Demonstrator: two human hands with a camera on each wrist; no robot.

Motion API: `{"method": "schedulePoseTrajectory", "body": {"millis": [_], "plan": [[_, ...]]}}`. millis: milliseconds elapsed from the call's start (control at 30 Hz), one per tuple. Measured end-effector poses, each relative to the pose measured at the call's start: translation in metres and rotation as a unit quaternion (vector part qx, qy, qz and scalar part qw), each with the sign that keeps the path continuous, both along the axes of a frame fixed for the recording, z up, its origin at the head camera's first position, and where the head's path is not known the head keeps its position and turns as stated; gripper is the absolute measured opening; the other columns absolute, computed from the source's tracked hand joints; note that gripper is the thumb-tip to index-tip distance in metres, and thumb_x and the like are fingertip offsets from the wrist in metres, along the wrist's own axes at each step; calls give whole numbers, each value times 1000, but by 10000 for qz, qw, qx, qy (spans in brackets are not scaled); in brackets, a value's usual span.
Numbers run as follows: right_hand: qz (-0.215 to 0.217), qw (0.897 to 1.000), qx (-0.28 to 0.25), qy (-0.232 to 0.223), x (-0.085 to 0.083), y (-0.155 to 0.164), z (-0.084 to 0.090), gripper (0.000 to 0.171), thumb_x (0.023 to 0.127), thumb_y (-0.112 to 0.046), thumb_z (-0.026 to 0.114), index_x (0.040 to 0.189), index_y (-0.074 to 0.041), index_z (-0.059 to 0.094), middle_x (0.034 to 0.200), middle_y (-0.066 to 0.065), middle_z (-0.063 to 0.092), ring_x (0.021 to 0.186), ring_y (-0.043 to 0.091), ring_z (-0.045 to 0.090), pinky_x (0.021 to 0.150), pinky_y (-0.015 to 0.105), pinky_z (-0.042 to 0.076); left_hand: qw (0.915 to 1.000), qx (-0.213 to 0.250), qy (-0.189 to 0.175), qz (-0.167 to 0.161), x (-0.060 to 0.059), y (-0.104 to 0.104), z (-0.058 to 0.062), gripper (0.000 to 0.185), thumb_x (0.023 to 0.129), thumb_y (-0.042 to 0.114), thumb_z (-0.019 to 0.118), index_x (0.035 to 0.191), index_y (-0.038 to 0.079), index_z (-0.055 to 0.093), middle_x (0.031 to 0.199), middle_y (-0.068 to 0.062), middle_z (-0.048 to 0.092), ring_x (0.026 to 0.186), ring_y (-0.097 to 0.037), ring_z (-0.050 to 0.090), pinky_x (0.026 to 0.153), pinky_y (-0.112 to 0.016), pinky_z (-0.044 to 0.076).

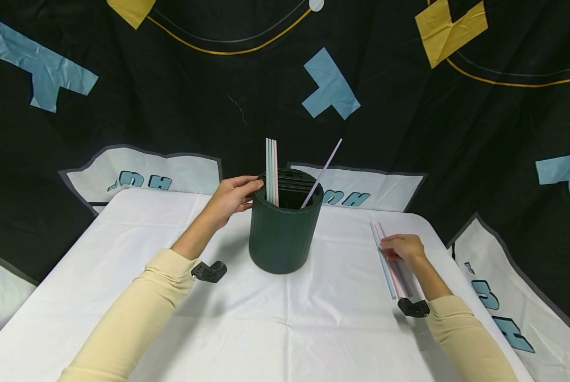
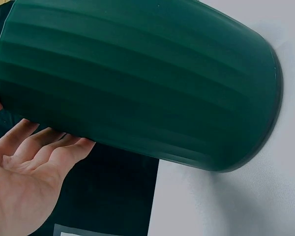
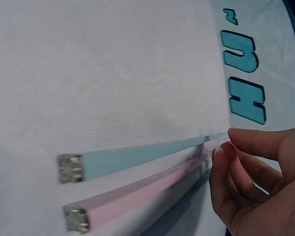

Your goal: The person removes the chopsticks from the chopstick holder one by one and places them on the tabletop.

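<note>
A dark green round utensil holder [image 1: 285, 244] with a slotted top stands upright on the table. My left hand [image 1: 232, 196] rests on its left side near the rim, fingers against the wall. Several pale blue and pink chopsticks [image 1: 272, 170] stand in it, and one purple chopstick [image 1: 326, 167] leans right. On the table at right, a blue chopstick [image 3: 123, 160], a pink chopstick [image 3: 128, 196] and a purple one lie side by side, with silvery ends in the right wrist view. Curled over them, my right hand [image 1: 403, 246] pinches the pink chopstick; its fingertips partly hide the contact.
A white cloth [image 1: 247, 329] covers the table. Behind it hangs a black backdrop [image 1: 247, 122] with blue and yellow patches. The table's right edge runs close to the right forearm.
</note>
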State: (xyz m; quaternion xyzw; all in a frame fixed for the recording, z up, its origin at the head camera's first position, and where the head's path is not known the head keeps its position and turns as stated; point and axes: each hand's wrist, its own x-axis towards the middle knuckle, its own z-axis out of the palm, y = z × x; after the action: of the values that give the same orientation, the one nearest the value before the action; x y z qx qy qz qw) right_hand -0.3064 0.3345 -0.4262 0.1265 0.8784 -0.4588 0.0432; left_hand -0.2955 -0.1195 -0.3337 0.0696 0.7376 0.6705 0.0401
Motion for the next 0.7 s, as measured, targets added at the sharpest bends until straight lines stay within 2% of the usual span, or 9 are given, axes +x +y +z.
{"method": "schedulePoseTrajectory", "body": {"millis": [233,500,700], "plan": [[349,9991,-60,229,0,-6,27,39,99,-16,63,127,11,63,98,2,74,76,8,68,70,19,60,10000,4,14,3,-1,0,-1,49,102,30,60,143,3,55,141,-19,60,128,-34,62,105,-46,51],[652,9968,-221,396,-1,-31,72,42,100,-23,64,129,7,63,112,6,73,83,9,70,77,21,61,10000,-34,-12,27,1,0,1,50,102,30,60,143,3,54,141,-19,60,128,-34,61,107,-46,51],[836,9943,-394,536,4,-59,107,43,102,-28,61,132,2,62,121,11,68,80,3,71,80,22,60,10000,-20,-8,27,1,0,1,50,102,30,61,143,3,55,141,-19,60,128,-34,61,106,-46,51]]}}
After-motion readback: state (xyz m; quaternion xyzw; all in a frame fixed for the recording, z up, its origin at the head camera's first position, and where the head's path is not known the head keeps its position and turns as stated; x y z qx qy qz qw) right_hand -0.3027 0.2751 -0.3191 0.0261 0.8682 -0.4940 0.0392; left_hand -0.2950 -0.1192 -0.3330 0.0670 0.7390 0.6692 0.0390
